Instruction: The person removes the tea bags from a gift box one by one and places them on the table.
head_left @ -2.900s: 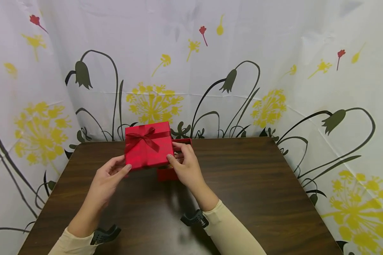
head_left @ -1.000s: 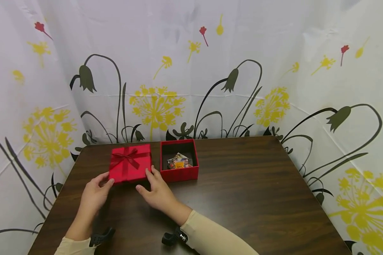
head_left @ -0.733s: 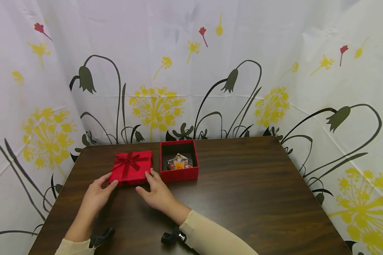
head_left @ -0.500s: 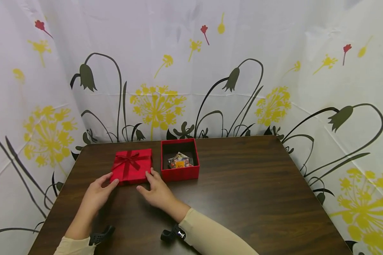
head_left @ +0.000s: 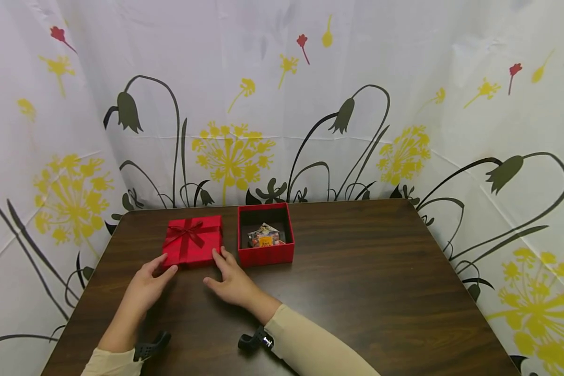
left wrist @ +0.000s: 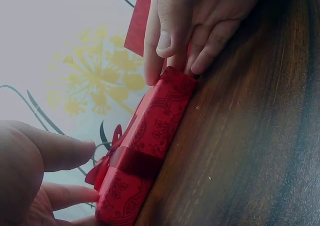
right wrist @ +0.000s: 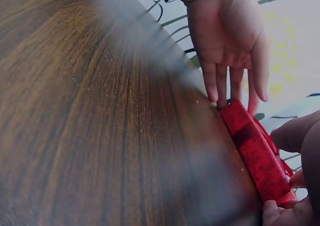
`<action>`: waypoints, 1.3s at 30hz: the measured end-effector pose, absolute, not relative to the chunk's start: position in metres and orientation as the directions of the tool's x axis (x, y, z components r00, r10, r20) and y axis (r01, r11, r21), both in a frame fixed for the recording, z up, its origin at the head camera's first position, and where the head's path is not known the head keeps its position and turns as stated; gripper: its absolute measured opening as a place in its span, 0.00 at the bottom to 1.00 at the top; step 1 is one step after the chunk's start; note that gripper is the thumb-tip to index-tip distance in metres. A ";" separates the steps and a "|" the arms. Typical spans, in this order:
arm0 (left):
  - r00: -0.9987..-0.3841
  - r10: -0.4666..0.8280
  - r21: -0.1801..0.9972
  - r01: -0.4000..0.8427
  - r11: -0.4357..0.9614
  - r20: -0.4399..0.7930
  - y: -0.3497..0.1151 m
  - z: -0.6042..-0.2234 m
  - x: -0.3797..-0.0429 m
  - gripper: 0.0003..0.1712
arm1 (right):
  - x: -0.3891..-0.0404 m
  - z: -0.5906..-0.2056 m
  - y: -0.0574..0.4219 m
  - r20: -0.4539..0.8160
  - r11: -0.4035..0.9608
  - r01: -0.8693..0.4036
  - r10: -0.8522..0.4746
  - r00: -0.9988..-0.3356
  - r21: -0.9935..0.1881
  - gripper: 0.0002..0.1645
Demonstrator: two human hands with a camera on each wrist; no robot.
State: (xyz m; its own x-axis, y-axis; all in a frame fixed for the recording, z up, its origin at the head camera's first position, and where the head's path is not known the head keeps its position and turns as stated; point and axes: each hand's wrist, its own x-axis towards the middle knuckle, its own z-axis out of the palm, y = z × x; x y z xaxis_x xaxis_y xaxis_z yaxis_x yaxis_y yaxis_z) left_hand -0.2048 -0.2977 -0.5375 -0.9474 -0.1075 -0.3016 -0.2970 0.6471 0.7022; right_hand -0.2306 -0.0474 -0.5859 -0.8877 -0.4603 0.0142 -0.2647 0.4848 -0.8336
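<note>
The square red cardboard lid with ribbon bow (head_left: 201, 251) had come down onto the brown wood-grain table (head_left: 380, 292), near its far-left corner. My left hand (head_left: 145, 286) and right hand (head_left: 235, 284), apart, touched the lid's sides with loose fingers; placing seemed almost finished, calling for gentle release.

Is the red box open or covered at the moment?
Open: the red box shows its dark interior with colorful items inside, and the bow-topped lid lies on the table to its left.
</note>
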 end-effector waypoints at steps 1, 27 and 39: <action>-0.947 -0.110 0.703 -0.299 0.645 -0.302 -0.298 -0.538 -0.205 0.49 | -0.230 -0.586 -0.048 0.015 0.480 -0.261 -0.458 -0.889 -0.838 0.49; -0.960 -0.124 0.722 -0.270 0.637 -0.250 -0.285 -0.531 -0.200 0.45 | -0.227 -0.552 -0.036 -0.149 0.526 -0.198 -0.544 -0.826 -0.827 0.57; -0.974 -0.133 0.832 0.084 0.548 0.185 -0.253 -0.491 -0.183 0.33 | -0.224 -0.470 -0.009 -0.048 0.362 -0.272 -0.673 -0.738 -0.891 0.44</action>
State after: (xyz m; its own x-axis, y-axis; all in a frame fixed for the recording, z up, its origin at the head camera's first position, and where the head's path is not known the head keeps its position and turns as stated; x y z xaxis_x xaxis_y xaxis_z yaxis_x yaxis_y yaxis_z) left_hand -0.1826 -0.2532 -0.4912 -0.9736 -0.1332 0.1854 0.0836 0.5479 0.8324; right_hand -0.2238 -0.0085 -0.4703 -0.7380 -0.6730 -0.0481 -0.2723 0.3623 -0.8914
